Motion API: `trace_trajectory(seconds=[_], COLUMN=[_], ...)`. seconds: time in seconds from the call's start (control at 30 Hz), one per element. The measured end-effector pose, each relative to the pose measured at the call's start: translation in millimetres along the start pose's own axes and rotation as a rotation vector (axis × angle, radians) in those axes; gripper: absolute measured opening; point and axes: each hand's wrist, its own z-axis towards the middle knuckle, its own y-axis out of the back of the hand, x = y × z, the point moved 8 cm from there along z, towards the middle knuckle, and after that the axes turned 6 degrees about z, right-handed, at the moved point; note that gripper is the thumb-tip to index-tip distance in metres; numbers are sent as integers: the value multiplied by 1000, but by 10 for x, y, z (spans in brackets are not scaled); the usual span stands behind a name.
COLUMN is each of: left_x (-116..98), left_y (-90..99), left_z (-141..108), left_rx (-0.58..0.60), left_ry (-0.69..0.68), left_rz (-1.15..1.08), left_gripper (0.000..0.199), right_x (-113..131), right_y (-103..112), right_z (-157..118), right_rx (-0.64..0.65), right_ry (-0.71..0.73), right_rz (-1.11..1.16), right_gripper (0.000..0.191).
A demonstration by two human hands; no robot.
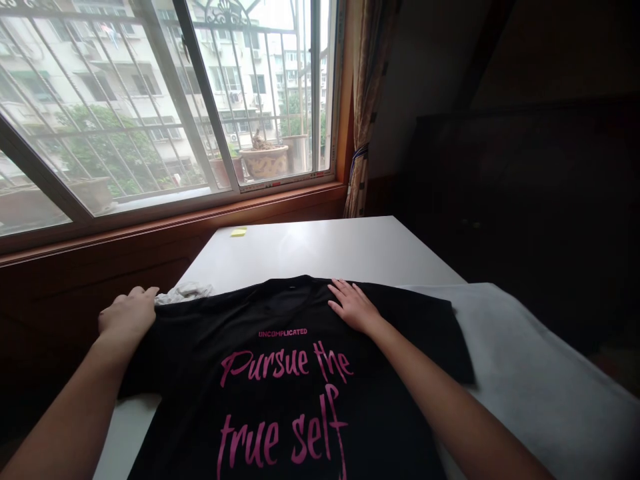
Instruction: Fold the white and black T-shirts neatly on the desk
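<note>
Black shirt (287, 405): position and handling

From where I stand, the shirt lies print side up on a white table (310, 253), collar (300, 279) toward the window (165, 100).

Left hand (129, 315): fingers curled at the shoulder edge, beside a crumpled cloth (189, 291). Whether they pinch fabric, I cannot tell.

Right hand (353, 305): palm down near the collar, fingers extended and slightly parted, gripping nothing.

Handling: expect light, soft, pliable fabric, unlikely to break but prone to sagging and creasing. It may slide on the smooth table. Preferred hold points are both shoulder seams, with thumb and fingers closed on the edge. A single-point hold would probably let the body bunch.
</note>
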Motion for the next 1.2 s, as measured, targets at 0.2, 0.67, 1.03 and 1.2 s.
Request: trace_trajectory(seconds=[0.2,0.67,1.03,1.2], left_x=[-1052,-2302,-2435,-2557], left_y=[68,-571,-570,-588], left_z=[-384,-367,-405,-478], left_rx=[-187,25,15,41], left_ry=[-381,-576,-532,-504], left_rz=[-90,-393,-292,-308], left_gripper=[42,64,67,65], right_x=[-8,-31,349,520], right_y=[-2,9,-3,-174], right_z=[9,31,102,163], right_rx=[7,17,-52,21], right_ry=[-2,7,11,-3], right_rz=[-5,17,-29,33], right_gripper=[67,67,62,68])
